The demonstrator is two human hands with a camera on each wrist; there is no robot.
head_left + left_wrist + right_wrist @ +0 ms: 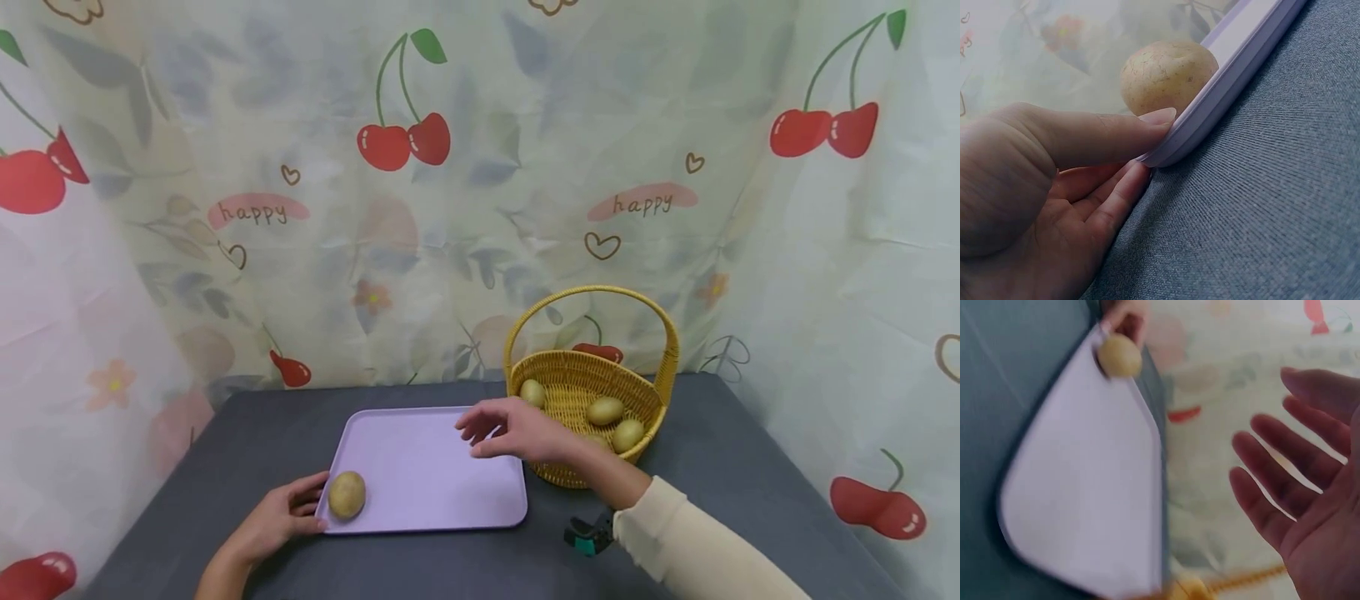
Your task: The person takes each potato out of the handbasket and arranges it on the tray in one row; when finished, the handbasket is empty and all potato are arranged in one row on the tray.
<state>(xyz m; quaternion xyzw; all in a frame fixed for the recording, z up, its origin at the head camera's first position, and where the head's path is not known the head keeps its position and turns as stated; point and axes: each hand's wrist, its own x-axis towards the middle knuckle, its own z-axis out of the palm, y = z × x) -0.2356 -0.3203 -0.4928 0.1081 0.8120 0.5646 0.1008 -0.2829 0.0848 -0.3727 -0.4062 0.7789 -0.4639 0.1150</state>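
A lone potato (347, 495) rests at the near left corner of the lilac tray (427, 471). My left hand (272, 518) grips that corner, its thumb on the rim and its fingers against the outer side in the left wrist view, close to the potato (1166, 76). Over the right part of the tray hovers my right hand (517, 429), fingers spread and loosely bent. The right wrist view shows this hand (1316, 487) holding nothing. Behind it in the head view stands a yellow wicker basket (551, 473) with several potatoes (604, 410) inside, partly hidden by the hand and forearm.
The basket's tall arched handle (592, 289) rises above its rim. A dark grey cloth (420, 567) covers the table. Patterned curtains (450, 275) hang behind and on both sides. A black and teal device (588, 536) sits by the right wrist.
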